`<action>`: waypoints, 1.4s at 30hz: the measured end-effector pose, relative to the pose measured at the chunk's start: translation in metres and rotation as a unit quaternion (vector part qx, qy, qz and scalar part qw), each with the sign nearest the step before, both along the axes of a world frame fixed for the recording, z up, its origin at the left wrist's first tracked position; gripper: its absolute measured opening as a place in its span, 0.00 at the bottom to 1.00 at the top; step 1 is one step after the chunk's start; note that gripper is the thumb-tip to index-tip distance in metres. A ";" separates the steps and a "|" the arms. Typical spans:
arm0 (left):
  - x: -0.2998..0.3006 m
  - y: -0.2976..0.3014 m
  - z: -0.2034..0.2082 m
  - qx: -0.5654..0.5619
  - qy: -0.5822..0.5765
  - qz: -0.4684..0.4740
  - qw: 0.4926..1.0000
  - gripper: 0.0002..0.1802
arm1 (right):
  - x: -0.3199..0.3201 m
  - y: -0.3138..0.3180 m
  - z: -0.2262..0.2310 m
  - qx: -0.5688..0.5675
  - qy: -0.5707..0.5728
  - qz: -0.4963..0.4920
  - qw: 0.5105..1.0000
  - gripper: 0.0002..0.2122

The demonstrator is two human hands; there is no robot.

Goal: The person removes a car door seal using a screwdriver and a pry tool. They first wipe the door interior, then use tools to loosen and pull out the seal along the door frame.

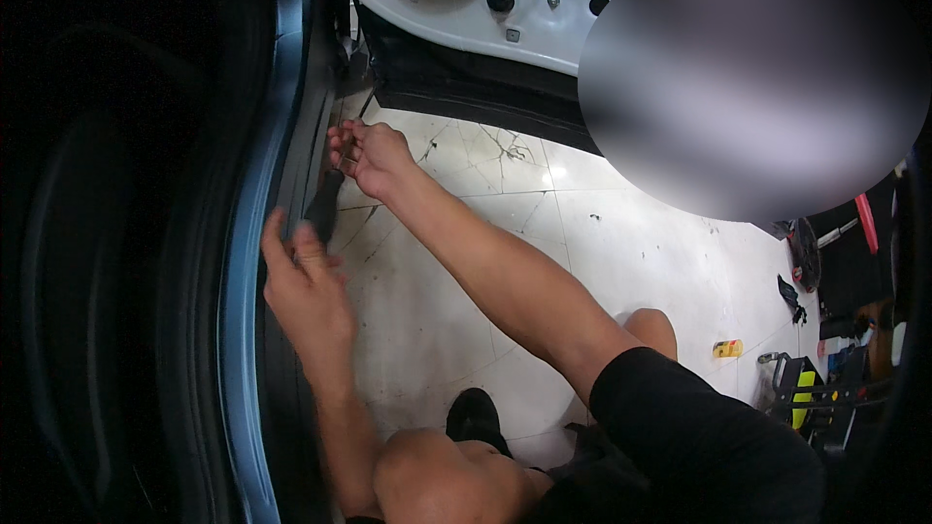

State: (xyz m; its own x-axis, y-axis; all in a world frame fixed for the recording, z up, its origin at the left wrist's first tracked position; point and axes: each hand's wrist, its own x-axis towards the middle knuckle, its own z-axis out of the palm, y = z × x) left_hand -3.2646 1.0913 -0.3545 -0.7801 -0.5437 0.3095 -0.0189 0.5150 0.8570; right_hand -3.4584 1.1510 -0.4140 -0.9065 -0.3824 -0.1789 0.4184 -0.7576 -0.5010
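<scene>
My right hand point(374, 157) reaches to the sill, its fingers curled round the thin shaft of what looks like a screwdriver. The screwdriver's dark handle point(327, 206) slants down and left from that hand, and a thin dark tip shows above the fingers. Close to the handle's lower end is my left hand point(311, 286), slightly blurred, with fingers apart. Whether the left fingertips touch the handle I cannot tell. Both hands are beside the car's dark sill trim point(296, 155), which runs along a blue painted body edge point(254, 233).
A white door panel point(466, 24) with a black lower edge stands open ahead. The pale tiled floor point(485, 243) has cracks and dark marks. My shoe point(474, 422) rests on it. To the right are a yellow can point(727, 348) and a black rack point(820, 393). A blurred oval covers the upper right.
</scene>
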 end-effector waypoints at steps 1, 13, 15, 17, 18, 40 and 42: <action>0.002 0.005 -0.005 -0.098 0.089 -0.004 0.991 0.17 | 0.001 -0.004 0.005 0.021 0.003 -0.007 1.000 0.09; -0.005 -0.016 -0.006 -0.064 0.007 0.050 0.997 0.14 | 0.005 -0.003 0.003 0.065 0.014 0.021 0.998 0.08; -0.008 -0.019 0.003 0.020 -0.021 0.015 0.999 0.18 | 0.006 0.005 -0.001 0.026 0.030 0.062 0.997 0.08; -0.005 -0.021 0.024 0.113 -0.105 -0.041 0.987 0.22 | 0.002 0.022 -0.003 0.028 0.025 0.092 0.995 0.09; -0.003 -0.021 0.025 0.086 -0.094 -0.047 0.991 0.23 | -0.006 0.029 -0.002 0.045 0.016 0.108 0.993 0.09; 0.008 -0.011 0.007 -0.263 0.082 -0.044 0.960 0.20 | -0.016 0.005 0.010 0.092 -0.025 0.036 0.995 0.04; -0.001 -0.016 0.001 -0.218 0.076 -0.043 0.972 0.22 | -0.013 0.006 0.011 0.111 -0.006 0.047 0.993 0.06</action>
